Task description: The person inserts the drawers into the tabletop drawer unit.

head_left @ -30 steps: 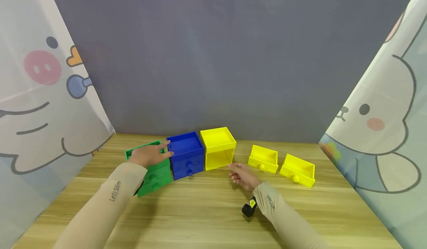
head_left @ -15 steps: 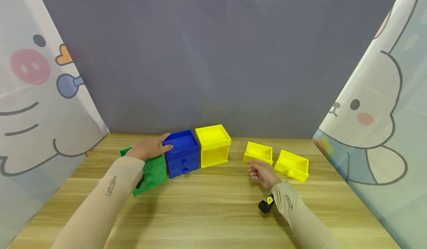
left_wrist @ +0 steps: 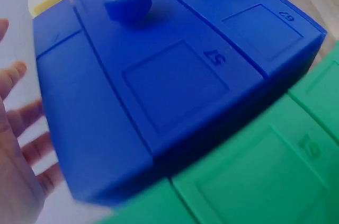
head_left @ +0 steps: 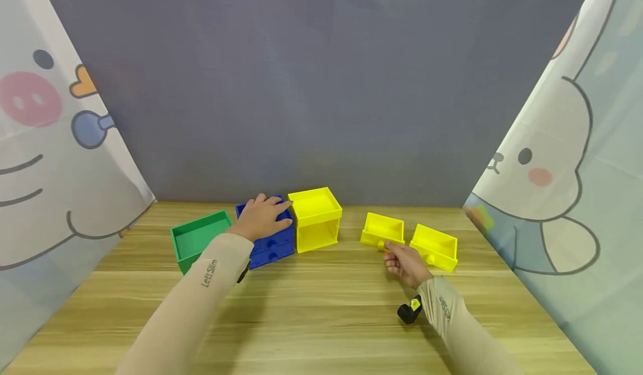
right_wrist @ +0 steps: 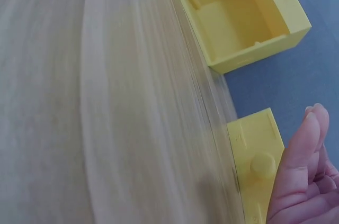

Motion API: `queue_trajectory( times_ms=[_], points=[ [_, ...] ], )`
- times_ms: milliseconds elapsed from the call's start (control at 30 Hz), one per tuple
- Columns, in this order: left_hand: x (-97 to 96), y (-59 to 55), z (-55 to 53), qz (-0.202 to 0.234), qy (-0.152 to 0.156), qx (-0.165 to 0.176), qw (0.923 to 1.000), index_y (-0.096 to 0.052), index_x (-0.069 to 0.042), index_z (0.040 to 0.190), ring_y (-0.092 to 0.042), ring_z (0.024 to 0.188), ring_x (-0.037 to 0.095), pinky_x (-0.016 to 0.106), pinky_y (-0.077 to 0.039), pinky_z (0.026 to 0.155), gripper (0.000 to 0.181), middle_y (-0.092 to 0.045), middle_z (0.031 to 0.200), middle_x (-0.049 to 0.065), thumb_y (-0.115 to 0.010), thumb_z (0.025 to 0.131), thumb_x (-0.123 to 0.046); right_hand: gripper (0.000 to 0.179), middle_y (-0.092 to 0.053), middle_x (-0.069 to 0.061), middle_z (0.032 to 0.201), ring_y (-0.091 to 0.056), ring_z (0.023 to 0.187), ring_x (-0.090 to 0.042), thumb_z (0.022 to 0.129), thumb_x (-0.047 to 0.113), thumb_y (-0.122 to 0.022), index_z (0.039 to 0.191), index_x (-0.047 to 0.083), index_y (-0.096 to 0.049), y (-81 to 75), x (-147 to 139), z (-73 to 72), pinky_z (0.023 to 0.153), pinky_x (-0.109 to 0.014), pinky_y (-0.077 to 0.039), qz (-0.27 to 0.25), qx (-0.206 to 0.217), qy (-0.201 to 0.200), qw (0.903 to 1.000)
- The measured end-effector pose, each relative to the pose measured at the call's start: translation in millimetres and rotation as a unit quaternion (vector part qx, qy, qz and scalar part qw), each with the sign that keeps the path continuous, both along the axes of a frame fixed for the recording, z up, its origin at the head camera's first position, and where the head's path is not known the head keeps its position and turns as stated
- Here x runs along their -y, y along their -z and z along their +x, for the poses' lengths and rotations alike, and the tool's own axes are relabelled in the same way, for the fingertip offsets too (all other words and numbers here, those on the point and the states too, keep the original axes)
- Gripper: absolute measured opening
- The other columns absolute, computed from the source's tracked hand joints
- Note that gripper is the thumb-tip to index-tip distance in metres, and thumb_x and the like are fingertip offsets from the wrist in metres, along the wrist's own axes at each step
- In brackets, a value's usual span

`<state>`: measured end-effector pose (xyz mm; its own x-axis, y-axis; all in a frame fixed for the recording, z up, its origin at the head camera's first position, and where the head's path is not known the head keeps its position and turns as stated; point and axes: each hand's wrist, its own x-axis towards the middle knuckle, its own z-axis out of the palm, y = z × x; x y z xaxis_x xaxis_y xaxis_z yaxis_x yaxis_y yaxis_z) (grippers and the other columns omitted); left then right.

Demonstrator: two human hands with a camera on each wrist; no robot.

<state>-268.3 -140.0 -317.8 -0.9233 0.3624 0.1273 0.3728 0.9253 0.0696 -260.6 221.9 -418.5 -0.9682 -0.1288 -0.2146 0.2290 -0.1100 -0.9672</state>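
Observation:
My left hand (head_left: pixel 261 217) lies over the top of the blue two-drawer cabinet (head_left: pixel 275 249), its fingers spread toward the yellow cabinet (head_left: pixel 317 219). In the left wrist view the blue drawer fronts (left_wrist: pixel 175 86) with round knobs show close up. My right hand (head_left: pixel 406 262), fingers loosely curled, is at the front of a yellow drawer (head_left: pixel 384 227), thumb and forefinger close by its knob. That knob (right_wrist: pixel 263 166) is uncovered in the right wrist view. To its right lies a second yellow drawer (head_left: pixel 436 245). The yellow cabinet has an open front and holds no drawers.
A green cabinet (head_left: pixel 198 236) stands left of the blue one, its front partly hidden by my left arm. Behind everything rises a grey panel (head_left: pixel 321 96), with printed cloth (head_left: pixel 547 196) along both sides. All the pieces stand on a wood-grain table (head_left: pixel 311 308).
My right hand has moved right from the yellow cabinet to the nearer yellow drawer. My left hand has shifted from over the green cabinet onto the blue one. The view has turned slightly right.

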Motion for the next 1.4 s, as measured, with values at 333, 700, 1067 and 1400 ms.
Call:
queue_trajectory(
  times_ms=[333, 700, 1067, 1400],
  points=[
    [-11.3, 11.5, -15.8, -0.016, -0.006, 0.052, 0.9985, -0.038, -0.013, 0.149, -0.034, 0.128, 0.04, 0.058, -0.026, 0.104, 0.057, -0.036, 0.151, 0.01, -0.046, 0.101, -0.042, 0.041, -0.061, 0.004, 0.065, -0.055, 0.052, -0.002, 0.101, 0.021, -0.049, 0.125, -0.011, -0.046, 9.6, -5, 1.5, 0.051, -0.014, -0.047, -0.006, 0.009, 0.014, 0.9998],
    [-11.5, 11.8, -20.9, -0.022, 0.001, 0.036, 0.9991, -0.042, -0.015, 0.147, -0.038, 0.122, 0.039, 0.056, -0.028, 0.101, 0.053, -0.04, 0.149, 0.007, -0.04, 0.102, -0.043, 0.031, -0.065, -0.002, 0.063, -0.063, 0.053, -0.006, 0.1, 0.015, -0.051, 0.11, -0.014, -0.056, 5.6, -5, -26.0, 0.055, -0.017, -0.052, -0.006, 0.053, 0.001, 0.9986],
    [-18.5, 15.2, -21.4, -0.025, -0.005, 0.004, 0.9997, -0.049, -0.017, 0.143, -0.043, 0.103, 0.032, 0.046, -0.035, 0.087, 0.052, -0.046, 0.145, 0.004, -0.043, 0.101, -0.046, 0.039, -0.065, -0.005, 0.064, -0.063, 0.052, -0.007, 0.101, 0.023, -0.048, 0.115, -0.014, -0.051, 14.1, 3, -32.3, 0.054, -0.019, -0.052, 0.028, 0.092, 0.024, 0.9951],
    [-13.7, 17.0, -25.9, -0.001, -0.01, 0.049, 0.9987, -0.041, -0.015, 0.148, -0.042, 0.114, 0.036, 0.053, -0.031, 0.097, 0.057, -0.038, 0.151, 0.004, -0.04, 0.101, -0.048, 0.024, -0.064, -0.005, 0.061, -0.063, 0.05, -0.009, 0.101, 0.017, -0.05, 0.108, -0.005, -0.054, 15.4, 11, -37.6, 0.054, -0.02, -0.053, -0.021, 0.109, 0.067, 0.9915]
  ],
)
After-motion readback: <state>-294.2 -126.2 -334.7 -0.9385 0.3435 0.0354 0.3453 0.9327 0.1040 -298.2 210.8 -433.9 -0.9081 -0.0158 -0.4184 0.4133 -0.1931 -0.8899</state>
